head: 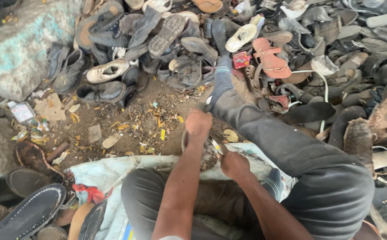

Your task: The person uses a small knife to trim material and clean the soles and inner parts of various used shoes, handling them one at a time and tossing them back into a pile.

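Centre of the frame: the left hand is closed around the upper edge of a worn, dirt-caked shoe piece, held upright between the knees. The right hand is clenched on a small metal-bladed tool, its tip set against the piece just below the left hand. What kind of tool cannot be told.

The piece is held over a pale blue-white woven sack spread on the ground at lower centre. A dark-trousered leg is stretched toward a large heap of discarded shoes and sandals filling the upper and right of the frame.

Progress, as judged: the piece is still in one with the tool engaged, so the cutting or prying seems under way, not finished. The heap looks largely unworked. A few black soles lie at lower left.
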